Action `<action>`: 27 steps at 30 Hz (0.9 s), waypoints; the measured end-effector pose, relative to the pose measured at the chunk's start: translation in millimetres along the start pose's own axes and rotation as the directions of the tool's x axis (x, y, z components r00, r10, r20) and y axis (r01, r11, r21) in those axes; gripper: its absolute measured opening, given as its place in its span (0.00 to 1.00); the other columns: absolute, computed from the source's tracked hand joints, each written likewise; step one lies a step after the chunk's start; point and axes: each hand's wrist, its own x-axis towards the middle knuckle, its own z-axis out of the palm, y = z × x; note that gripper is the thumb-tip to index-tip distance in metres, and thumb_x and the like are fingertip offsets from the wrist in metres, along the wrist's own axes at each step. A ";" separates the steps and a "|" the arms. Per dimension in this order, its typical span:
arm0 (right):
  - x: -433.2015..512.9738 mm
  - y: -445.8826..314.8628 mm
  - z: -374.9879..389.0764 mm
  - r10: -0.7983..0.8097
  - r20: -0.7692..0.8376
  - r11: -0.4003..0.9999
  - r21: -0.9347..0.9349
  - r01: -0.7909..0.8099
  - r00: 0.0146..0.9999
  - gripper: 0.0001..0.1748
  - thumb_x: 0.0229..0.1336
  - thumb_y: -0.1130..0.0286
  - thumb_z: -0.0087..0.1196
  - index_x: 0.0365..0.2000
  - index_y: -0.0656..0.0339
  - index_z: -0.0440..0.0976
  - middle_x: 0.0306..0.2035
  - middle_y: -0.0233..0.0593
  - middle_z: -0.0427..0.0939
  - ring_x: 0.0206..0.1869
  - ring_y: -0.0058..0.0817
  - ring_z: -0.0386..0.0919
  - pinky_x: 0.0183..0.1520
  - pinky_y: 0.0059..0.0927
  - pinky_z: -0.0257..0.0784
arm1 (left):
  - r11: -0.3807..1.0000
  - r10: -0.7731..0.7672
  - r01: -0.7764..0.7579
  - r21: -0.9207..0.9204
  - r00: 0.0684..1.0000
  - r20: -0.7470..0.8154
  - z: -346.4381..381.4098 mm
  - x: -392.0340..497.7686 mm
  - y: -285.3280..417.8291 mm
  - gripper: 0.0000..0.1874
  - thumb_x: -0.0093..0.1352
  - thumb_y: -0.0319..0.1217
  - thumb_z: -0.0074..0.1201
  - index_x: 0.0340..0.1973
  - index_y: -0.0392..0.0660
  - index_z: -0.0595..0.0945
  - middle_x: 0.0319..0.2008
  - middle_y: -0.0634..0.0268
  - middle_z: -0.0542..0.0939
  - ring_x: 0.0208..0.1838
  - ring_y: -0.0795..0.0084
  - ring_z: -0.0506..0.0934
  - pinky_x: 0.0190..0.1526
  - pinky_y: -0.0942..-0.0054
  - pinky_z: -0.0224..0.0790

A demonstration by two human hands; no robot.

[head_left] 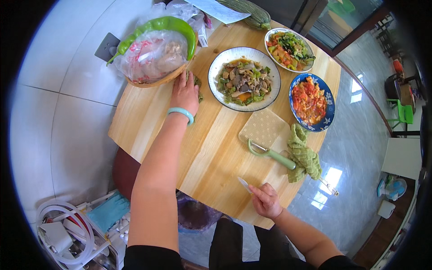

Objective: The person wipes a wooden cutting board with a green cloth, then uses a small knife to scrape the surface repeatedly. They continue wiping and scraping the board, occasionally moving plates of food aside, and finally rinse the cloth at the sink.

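Observation:
My right hand [267, 201] grips a small knife [243, 184] over the table's near edge. The pale blade points away and to the left, and the handle is hidden in my fist. My left hand [185, 92], with a pale green bangle [181, 110] on the wrist, reaches to the rim of a woven basket [161, 78]. Beneath its palm lies a crumpled dark green thing [200, 98], mostly covered. Inside the basket are plastic bags [155, 55] and a long green pepper [168, 24]. A green-handled peeler [278, 159] rests partly on a beige mat [261, 126].
Three dishes stand on the wooden table [209, 145]: a white plate [216, 94] of stir-fry, a vegetable plate [281, 66], and a blue bowl [329, 116] of tomato and egg. A twisted green towel [302, 153] hangs over the right edge. A large green gourd [251, 13] lies behind.

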 end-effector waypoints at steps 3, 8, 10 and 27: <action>2.7 -1.0 1.8 0.000 -0.015 1.000 -0.012 0.000 1.000 0.25 0.46 0.85 0.56 0.49 0.66 0.75 0.22 0.37 0.67 0.23 0.35 0.66 0.28 0.34 0.64 | 0.998 0.053 -0.053 0.017 0.999 -0.013 3.0 -10.3 2.4 0.26 0.72 0.35 0.44 0.64 0.35 0.65 0.71 0.49 0.55 0.73 0.49 0.53 0.72 0.55 0.45; -3.2 1.2 0.5 0.066 -0.048 0.998 -0.018 -0.067 0.997 0.23 0.50 0.84 0.55 0.50 0.66 0.74 0.22 0.40 0.66 0.24 0.36 0.66 0.28 0.35 0.63 | 0.979 0.188 -0.175 -0.104 0.972 0.142 -15.2 -113.0 56.5 0.27 0.71 0.33 0.46 0.64 0.37 0.65 0.71 0.51 0.56 0.73 0.50 0.53 0.71 0.52 0.45; -0.6 -0.7 0.1 0.105 -0.072 0.994 -0.010 -0.106 0.992 0.23 0.50 0.83 0.55 0.50 0.66 0.74 0.22 0.40 0.66 0.24 0.36 0.66 0.29 0.35 0.63 | 0.960 0.260 -0.235 -0.150 0.950 0.175 -24.4 -162.3 72.7 0.28 0.69 0.32 0.48 0.64 0.37 0.66 0.70 0.52 0.57 0.73 0.51 0.54 0.71 0.52 0.46; 29.8 -134.6 -41.8 0.523 0.427 0.463 0.584 -0.666 0.738 0.15 0.67 0.69 0.48 0.50 0.64 0.71 0.32 0.25 0.75 0.36 0.12 0.69 0.37 0.18 0.68 | -0.486 -0.395 0.432 -0.760 0.667 0.632 -152.4 -374.9 57.7 0.20 0.78 0.37 0.37 0.57 0.36 0.72 0.52 0.55 0.79 0.53 0.60 0.78 0.57 0.63 0.69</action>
